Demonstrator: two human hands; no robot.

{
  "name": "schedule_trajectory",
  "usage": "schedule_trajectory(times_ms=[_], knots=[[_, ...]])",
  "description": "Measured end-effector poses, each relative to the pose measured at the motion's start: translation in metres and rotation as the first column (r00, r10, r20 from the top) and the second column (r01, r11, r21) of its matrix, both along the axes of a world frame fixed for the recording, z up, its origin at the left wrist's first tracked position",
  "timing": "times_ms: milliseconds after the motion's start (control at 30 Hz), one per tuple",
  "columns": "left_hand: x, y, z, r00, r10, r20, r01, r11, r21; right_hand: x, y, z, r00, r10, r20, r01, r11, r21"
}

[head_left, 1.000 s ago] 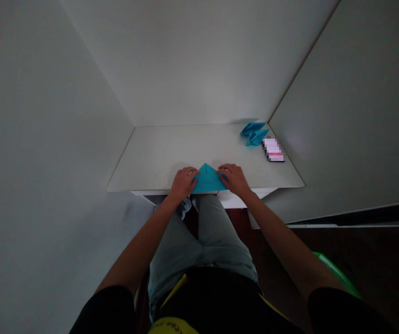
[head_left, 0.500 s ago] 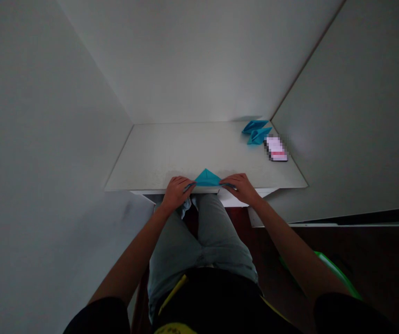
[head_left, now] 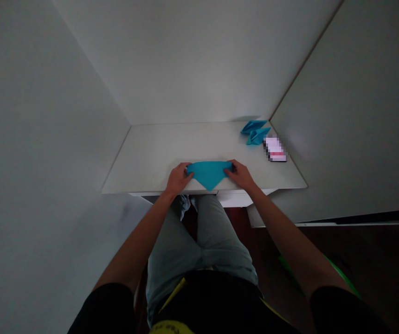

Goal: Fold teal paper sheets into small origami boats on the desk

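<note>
A folded sheet of blue paper [head_left: 209, 172] is stretched between my two hands, close to the front edge of the white desk [head_left: 157, 148]. Its long straight side faces away from me and its point hangs down toward me. My left hand [head_left: 179, 177] pinches the left end, thumb on the near face. At the opposite end, my right hand [head_left: 240, 174] is closed on the paper in the same manner. Both sets of fingertips are partly hidden behind the sheet.
Two folded blue paper shapes [head_left: 258, 136] lie at the desk's back right corner. Beside them is a phone [head_left: 275, 149] with a blurred screen. Walls border the desk at left, back and right. Something green [head_left: 342, 276] shows on the dark floor.
The blue paper has turned over: its point faced away from me before and now faces toward me. Both hands have moved slightly farther onto the desk, and more of the sheet shows.
</note>
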State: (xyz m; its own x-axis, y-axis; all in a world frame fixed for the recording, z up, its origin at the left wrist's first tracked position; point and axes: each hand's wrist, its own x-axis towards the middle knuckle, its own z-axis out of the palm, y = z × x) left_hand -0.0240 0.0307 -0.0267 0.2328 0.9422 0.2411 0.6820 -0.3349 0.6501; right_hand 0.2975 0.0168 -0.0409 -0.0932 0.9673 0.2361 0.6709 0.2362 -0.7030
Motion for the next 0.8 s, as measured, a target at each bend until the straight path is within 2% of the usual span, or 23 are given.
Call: schedule_trajectory(times_ms=[100,167,300,400,600,800], knots=[[-0.002,-0.008,-0.006,0.998,0.039,-0.040,-0.031,0.984,0.173,-0.001,-0.005,-0.005,0.994,-0.035,0.105,0.016,0.984,0.180],[-0.005,-0.013,-0.006,0.996,0.005,-0.092,0.015,0.976,0.217,0.000,-0.011,-0.003,0.985,0.004,0.175,-0.048,0.968,0.246],[-0.014,-0.024,-0.005,0.966,-0.147,-0.215,0.179,0.974,0.140,0.006,-0.024,0.002,0.922,0.213,0.323,-0.269,0.953,0.141],[-0.026,-0.032,-0.006,0.941,-0.230,-0.248,0.261,0.960,0.098,0.016,-0.033,0.004,0.870,0.309,0.383,-0.369,0.925,0.091],[-0.049,-0.043,-0.006,0.872,-0.410,-0.267,0.429,0.903,0.017,0.039,-0.042,0.012,0.824,0.428,0.371,-0.457,0.889,-0.010],[-0.051,-0.037,-0.002,0.864,-0.452,-0.219,0.462,0.887,-0.007,0.044,-0.043,0.016,0.837,0.461,0.295,-0.473,0.880,-0.033]])
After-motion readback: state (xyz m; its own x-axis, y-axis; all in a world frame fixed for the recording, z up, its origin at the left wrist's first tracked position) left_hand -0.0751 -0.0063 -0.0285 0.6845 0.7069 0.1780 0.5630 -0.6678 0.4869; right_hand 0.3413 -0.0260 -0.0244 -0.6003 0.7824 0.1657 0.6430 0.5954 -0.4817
